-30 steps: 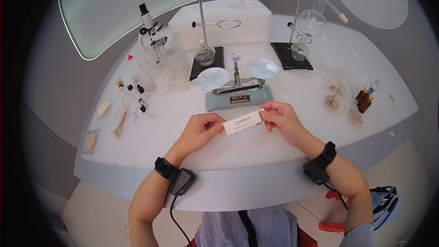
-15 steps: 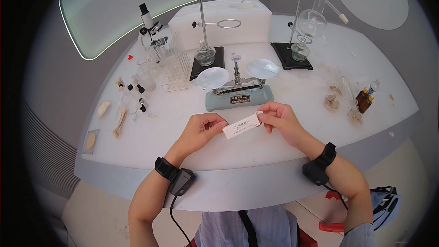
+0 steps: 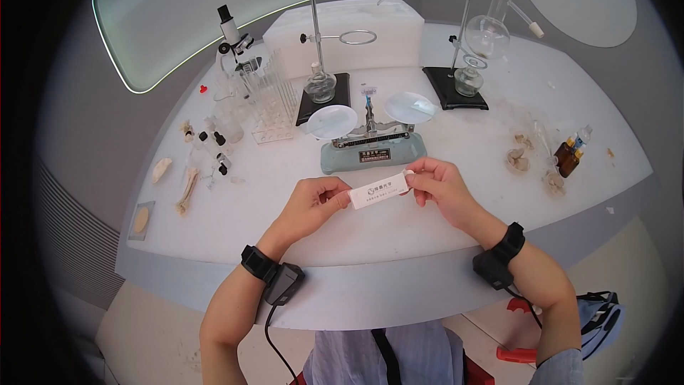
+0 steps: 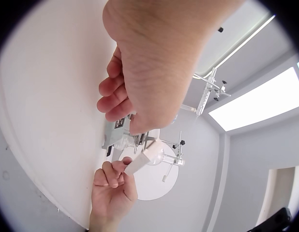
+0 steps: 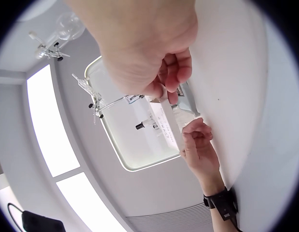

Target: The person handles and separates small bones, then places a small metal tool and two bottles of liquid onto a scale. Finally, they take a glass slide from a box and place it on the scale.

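A small white box [image 3: 380, 190] with dark printed lettering is held between both hands above the near middle of the table. My left hand [image 3: 313, 205] pinches its left end between thumb and fingers. At the opposite end, my right hand [image 3: 443, 189] grips the box by its corner, where a flap appears raised. The right wrist view shows the long side of the box [image 5: 164, 123] spanning from one hand to the other. Just beyond the hands stands a pale green pan balance [image 3: 374, 155] with two white pans.
Two ring stands on black bases, one bearing a round flask [image 3: 487, 36], stand behind the balance. A test-tube rack [image 3: 273, 131], microscope [image 3: 228, 28] and small bottles occupy the left. Brown bottles [image 3: 566, 157] are at right; a white block [image 3: 385, 28] is at the back.
The box tilted slightly in the fingers, its printed face turning, then came back close to its earlier angle. Both hands keep hold of its ends and stay nearly in place.
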Tool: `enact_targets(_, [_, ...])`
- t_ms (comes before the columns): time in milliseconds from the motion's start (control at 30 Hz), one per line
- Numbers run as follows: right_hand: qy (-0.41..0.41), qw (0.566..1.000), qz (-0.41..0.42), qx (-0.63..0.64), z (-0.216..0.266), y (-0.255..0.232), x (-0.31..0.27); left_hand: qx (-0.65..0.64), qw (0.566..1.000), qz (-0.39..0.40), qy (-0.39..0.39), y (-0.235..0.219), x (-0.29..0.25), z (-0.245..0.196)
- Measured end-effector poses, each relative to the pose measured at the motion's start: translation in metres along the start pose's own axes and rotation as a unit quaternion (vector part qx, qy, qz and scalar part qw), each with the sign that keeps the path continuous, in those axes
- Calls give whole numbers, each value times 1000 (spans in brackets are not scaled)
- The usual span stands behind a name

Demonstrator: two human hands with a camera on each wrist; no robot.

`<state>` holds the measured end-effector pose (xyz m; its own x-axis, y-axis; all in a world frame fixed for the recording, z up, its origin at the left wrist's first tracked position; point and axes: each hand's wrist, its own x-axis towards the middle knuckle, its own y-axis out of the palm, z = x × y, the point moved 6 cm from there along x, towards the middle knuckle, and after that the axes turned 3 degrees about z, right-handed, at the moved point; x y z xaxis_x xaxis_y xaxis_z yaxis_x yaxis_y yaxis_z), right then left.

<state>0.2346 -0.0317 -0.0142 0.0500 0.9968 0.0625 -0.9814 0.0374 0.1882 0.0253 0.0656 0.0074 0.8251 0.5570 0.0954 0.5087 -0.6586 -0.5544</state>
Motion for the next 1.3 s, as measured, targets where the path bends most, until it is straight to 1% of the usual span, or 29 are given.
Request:
enact_targets(100, [1, 1000, 1, -13, 3, 4, -2, -16, 1000, -5, 14, 0, 0, -2])
enact_targets(233, [9, 1000, -9, 10, 1, 1, -1, -1, 1000, -2, -3, 0, 0, -1])
enact_targets(300, [-2, 1000, 1, -5, 1, 2, -1, 1, 1000, 0, -4, 1, 0, -1])
enact_targets(367, [-4, 1000, 6, -24, 3, 5, -2, -30, 999, -2, -15, 2, 0, 0])
enact_targets(433, [-6, 999, 10, -44, 3, 6, -2, -26, 1000, -2, -10, 1, 0, 1])
enact_targets(500, [4, 1000, -5, 3, 2, 2, -2, -21, 1000, -2, -5, 1, 0, 1])
enact_targets(700, [4, 1000, -1, -11, 2, 3, -2, -12, 1000, -3, 1, 0, 0, -1])
enact_targets(733, [4, 1000, -1, -11, 3, 3, -2, -3, 1000, -2, -7, 0, 0, 0])
enact_targets(767, [7, 1000, -3, 2, 4, 3, -2, 5, 1000, -1, -16, 0, 0, 1])
enact_targets(833, [10, 1000, -5, 15, 4, 2, -2, -4, 1000, -2, -8, 1, 0, 0])
enact_targets(900, [-1, 999, 10, -38, 3, 4, -2, -12, 1000, -5, -2, 1, 0, -1])
enact_targets(1000, [5, 1000, -2, -10, 3, 4, -2, -14, 1000, -6, 0, 1, 0, 0])
enact_targets(1133, [1, 1000, 2, -6, 3, 4, -2, -10, 1000, -5, -11, 1, 0, -1])
enact_targets(1200, [6, 998, 21, -65, 3, 10, -3, -11, 1000, -4, -15, 2, 0, -2])
enact_targets(1233, [5, 998, 21, -66, 3, 10, -3, -11, 1000, -6, -14, 2, 0, -1])
enact_targets(1300, [4, 1000, -4, -11, 4, 6, -2, -11, 1000, -7, -13, 1, 0, 0])
